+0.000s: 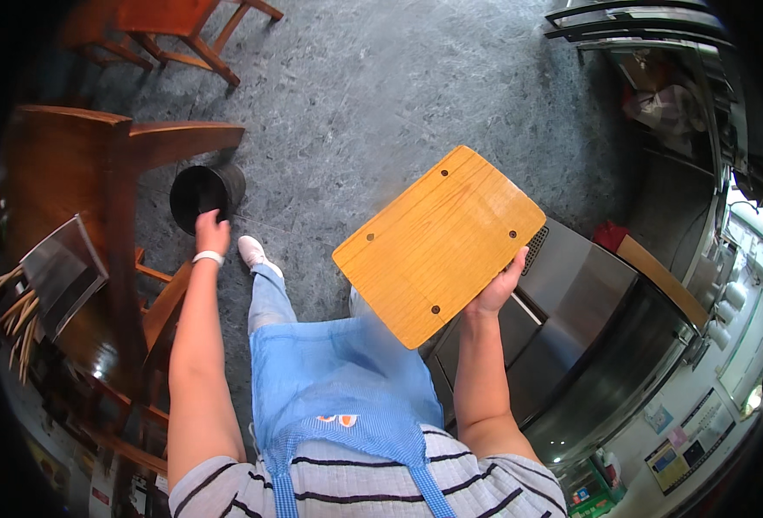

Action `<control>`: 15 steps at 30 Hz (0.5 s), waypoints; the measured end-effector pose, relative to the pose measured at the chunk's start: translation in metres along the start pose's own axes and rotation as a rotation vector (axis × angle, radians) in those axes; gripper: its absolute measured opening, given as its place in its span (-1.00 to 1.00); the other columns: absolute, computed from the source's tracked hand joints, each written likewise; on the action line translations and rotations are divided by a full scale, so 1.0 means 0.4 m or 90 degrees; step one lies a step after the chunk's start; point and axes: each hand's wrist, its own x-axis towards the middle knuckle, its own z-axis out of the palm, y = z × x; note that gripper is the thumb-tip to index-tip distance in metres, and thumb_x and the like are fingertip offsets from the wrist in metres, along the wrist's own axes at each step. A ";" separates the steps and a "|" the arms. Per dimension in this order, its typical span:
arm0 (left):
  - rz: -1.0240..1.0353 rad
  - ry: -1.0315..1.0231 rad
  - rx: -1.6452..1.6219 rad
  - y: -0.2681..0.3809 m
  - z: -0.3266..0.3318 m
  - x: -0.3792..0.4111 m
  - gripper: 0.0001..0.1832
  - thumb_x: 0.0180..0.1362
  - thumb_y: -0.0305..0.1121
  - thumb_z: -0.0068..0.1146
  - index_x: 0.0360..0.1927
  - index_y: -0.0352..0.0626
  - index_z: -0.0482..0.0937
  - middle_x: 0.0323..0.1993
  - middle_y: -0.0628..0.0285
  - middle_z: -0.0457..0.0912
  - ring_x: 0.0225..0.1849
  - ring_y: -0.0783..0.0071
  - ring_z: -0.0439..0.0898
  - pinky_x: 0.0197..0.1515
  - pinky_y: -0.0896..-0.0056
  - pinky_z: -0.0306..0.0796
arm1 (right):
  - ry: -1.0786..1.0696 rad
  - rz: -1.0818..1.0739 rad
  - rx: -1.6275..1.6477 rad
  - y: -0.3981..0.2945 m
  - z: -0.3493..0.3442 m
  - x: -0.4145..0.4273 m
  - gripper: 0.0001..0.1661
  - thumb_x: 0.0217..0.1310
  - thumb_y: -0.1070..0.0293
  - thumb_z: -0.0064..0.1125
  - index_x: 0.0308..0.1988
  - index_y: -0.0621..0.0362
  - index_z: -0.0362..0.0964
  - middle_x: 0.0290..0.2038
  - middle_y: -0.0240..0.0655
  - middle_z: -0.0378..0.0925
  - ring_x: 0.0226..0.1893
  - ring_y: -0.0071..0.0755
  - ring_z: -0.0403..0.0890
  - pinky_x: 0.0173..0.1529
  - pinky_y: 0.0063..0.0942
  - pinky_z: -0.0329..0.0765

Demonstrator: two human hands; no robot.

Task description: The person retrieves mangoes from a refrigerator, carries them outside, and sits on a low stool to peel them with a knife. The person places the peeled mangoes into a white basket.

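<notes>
My right hand point(499, 285) grips the lower right edge of a rectangular wooden stool, its varnished seat board point(439, 246) facing up with several dark screw heads in it; whatever lies beneath the board is hidden. My left hand point(213, 232), with a white band at the wrist, is at the near rim of a round black bin point(226, 188) on the floor. Its fingers are partly curled, and a dark shape lies beyond them inside the bin; whether they hold anything cannot be told.
Left stands a brown wooden table point(80, 194) with a clear holder point(64, 278) and chopsticks. Orange-topped stools point(164, 16) stand at the upper left. A stainless-steel unit point(579, 285) lies close on the right. Grey floor point(355, 97) stretches ahead.
</notes>
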 end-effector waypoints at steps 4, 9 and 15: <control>0.373 -0.113 -0.081 0.625 -0.220 -0.132 -0.60 0.06 -0.48 0.10 0.03 -0.17 0.46 -0.02 0.06 0.55 0.03 0.10 0.50 0.08 0.20 0.38 | -0.019 0.046 0.073 -0.192 0.018 -0.034 -0.27 0.37 -0.20 -0.46 0.19 0.15 0.19 0.13 -0.20 0.36 0.07 -0.20 0.45 0.11 -0.24 0.45; 0.672 0.016 -0.014 1.137 -0.399 -0.246 -0.64 0.05 -0.47 0.08 -0.02 -0.19 0.46 -0.09 0.15 0.54 0.02 0.23 0.50 0.14 0.19 0.33 | -0.001 -0.014 0.043 -0.367 -0.017 -0.003 -0.26 0.36 -0.18 -0.44 0.25 0.17 0.11 0.18 -0.16 0.31 0.14 -0.15 0.38 0.20 -0.23 0.35; 0.950 -0.296 -0.151 1.458 -0.433 -0.296 -0.12 0.18 0.12 -0.09 0.42 -0.15 -0.10 0.44 0.03 -0.12 0.49 0.18 -0.24 0.45 0.03 -0.34 | -0.060 0.020 0.095 -0.497 0.115 0.028 -0.29 0.35 -0.19 -0.38 0.18 0.16 0.19 0.09 -0.18 0.38 0.08 -0.19 0.43 0.16 -0.27 0.39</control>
